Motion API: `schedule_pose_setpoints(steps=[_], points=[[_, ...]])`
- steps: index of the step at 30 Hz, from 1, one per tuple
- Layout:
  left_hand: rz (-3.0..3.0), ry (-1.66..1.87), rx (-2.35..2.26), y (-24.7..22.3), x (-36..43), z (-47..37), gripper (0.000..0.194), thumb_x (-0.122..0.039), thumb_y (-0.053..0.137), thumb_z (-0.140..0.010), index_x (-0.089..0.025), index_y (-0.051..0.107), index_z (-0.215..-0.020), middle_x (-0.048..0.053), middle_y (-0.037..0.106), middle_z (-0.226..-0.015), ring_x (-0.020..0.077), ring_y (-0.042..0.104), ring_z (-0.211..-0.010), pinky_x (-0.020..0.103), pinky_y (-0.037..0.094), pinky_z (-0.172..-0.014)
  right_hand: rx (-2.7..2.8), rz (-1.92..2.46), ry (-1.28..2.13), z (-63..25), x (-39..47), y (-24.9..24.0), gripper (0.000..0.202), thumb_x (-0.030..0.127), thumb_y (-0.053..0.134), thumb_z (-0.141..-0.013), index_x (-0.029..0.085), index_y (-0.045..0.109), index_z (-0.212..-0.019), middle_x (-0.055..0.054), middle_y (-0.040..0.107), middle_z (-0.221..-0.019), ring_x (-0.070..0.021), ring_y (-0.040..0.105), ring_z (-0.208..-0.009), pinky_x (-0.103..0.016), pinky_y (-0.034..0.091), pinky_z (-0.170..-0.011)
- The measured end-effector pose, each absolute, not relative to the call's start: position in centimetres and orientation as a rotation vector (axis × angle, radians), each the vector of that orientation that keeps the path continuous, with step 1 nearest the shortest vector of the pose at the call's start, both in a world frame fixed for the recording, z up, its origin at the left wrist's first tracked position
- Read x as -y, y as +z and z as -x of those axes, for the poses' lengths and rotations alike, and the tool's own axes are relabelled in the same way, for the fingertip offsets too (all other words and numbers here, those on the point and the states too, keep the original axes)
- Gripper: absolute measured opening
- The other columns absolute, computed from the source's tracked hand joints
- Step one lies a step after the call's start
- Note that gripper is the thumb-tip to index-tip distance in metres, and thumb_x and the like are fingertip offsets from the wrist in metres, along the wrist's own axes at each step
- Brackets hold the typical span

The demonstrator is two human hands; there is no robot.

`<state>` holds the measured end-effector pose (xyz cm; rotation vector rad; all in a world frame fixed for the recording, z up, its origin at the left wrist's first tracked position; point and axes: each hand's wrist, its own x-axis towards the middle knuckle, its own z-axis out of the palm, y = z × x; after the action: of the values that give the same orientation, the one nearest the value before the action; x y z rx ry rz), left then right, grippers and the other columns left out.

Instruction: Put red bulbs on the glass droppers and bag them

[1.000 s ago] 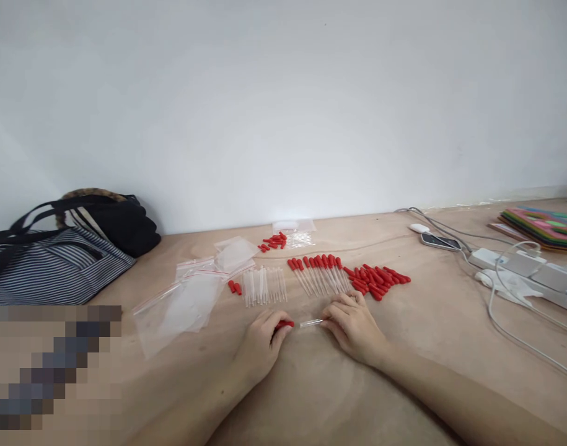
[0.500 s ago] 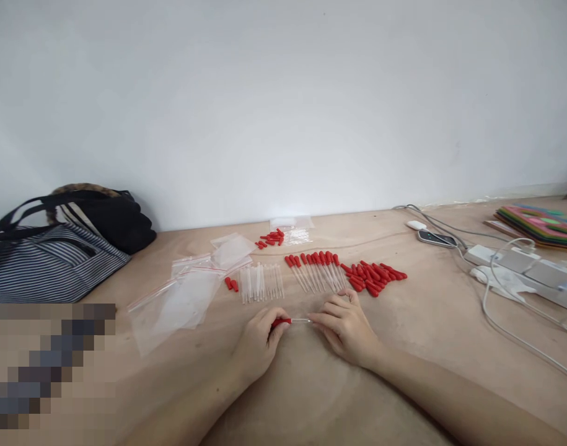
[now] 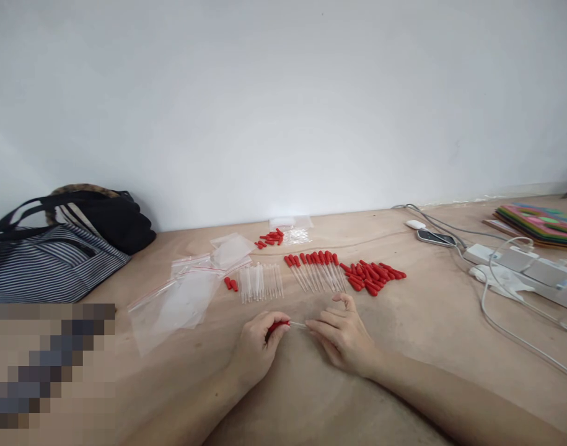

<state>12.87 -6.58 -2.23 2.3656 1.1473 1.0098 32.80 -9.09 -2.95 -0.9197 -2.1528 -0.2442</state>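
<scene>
Left hand: closed, gripping a red bulb between thumb and fingers, its mouth turned toward the other hand.
Right hand: thumb and fingertips pinched on the far end of a clear tube; the index finger is raised and bent.
Bulb and tube: between the two hands, low over the bench, the tube roughly level and its near end at the bulb's mouth; how far it goes in, I cannot tell.
Capped droppers: a slanting row beyond the right hand, red tops away from the person.
Bulb pile: just right of that row.
Loose tubes: side by side, left of the capped droppers.
Two bulbs: just left of the loose tubes.
Small bulb pile: farther back, beside a clear packet near the wall.
Plastic bags: flat and overlapping, on the left.
Striped bag: far left, next to a black bundle.
Right side: a power strip with white cables, a small dark device and a stack of coloured sheets.
</scene>
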Motion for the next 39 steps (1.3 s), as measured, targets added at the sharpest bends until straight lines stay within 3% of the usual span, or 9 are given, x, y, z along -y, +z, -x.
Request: schedule_pose_setpoints(steps=[21, 32, 39], points=[[-2.372, 0.834, -0.995, -1.7, 6.5, -12.6, 0.017, -0.021, 0.044, -0.082, -0.019, 0.061, -0.079, 0.000, 0.064, -0.069, 0.0118, 0.058, -0.062, 0.023, 0.045, -0.059, 2.257, 0.705, -0.674, -33.7, 8.8, -1.6, 0.025, 0.006, 0.036, -0.086, 0.013, 0.060, -0.086, 0.002, 0.059, -0.062, -0.0090, 0.047, -0.057, -0.038, 0.025, -0.089], [-2.408, 0.997, -0.963, -2.8, 6.4, -12.6, 0.017, -0.027, 0.047, -0.082, -0.019, 0.061, -0.082, 0.001, 0.064, -0.070, 0.0121, 0.058, -0.063, 0.023, 0.047, -0.061, 2.220, 0.915, -0.254, -32.9, 9.0, -2.1, 0.021, 0.011, 0.041, -0.077, 0.018, 0.061, -0.079, 0.002, 0.056, -0.058, -0.0100, 0.045, -0.057, -0.038, 0.024, -0.083], [-2.380, 0.996, -0.953, -2.7, 6.5, -12.9, 0.016, -0.027, 0.049, -0.081, -0.019, 0.063, -0.079, 0.001, 0.063, -0.065, 0.0116, 0.058, -0.058, 0.022, 0.046, -0.057, 2.224, 1.002, -0.089, -32.4, 9.1, -2.2, 0.017, 0.015, 0.046, -0.077, 0.019, 0.061, -0.080, 0.000, 0.058, -0.062, -0.0134, 0.044, -0.068, -0.036, 0.023, -0.077]])
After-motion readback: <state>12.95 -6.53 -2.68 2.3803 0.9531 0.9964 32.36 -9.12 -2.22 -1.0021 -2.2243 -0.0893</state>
